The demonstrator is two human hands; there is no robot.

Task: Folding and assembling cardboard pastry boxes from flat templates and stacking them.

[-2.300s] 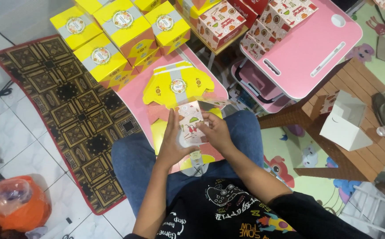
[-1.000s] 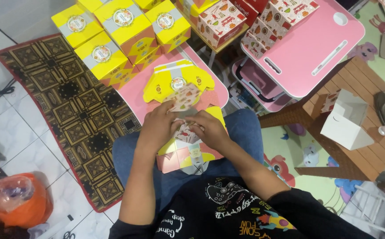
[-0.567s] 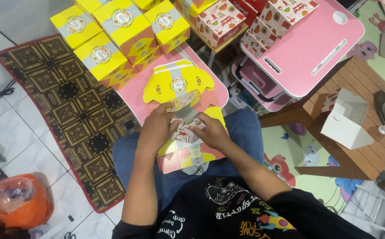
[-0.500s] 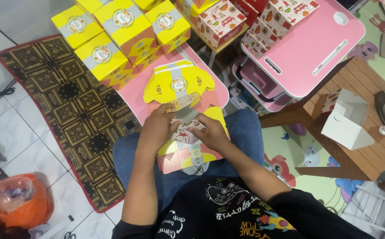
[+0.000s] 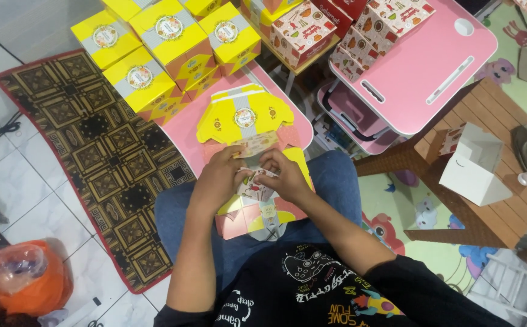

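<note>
Seated cross-legged on the floor, a person in blue jeans and a black printed shirt works a small flat-cut cardboard box blank with a food pattern (image 5: pixel 256 184) over the lap. Both hands meet on it: the left hand (image 5: pixel 218 178) grips its left edge with fingers curled shut, and the right hand (image 5: pixel 285 175) pinches the right edge between thumb and fingertips. The blank sits squarely between the two hands, equally near to each, its long axis running roughly away from the body toward the pink low surface (image 5: pixel 200 124) ahead. Just beyond the fingers lies a yellow unfolded carton with a round label (image 5: pixel 244 114); beneath the hands, a pink and yellow flat carton (image 5: pixel 257 218) rests on the thighs. Finished yellow boxes with grey bands (image 5: pixel 166 42) stand stacked further off, beside a brown patterned mat (image 5: pixel 94 145). To the right, a pink folding table (image 5: pixel 424 60) carries white boxes printed with food pictures (image 5: pixel 384 24). The hands hide most of the blank, so its folds and flaps cannot be made out.
</note>
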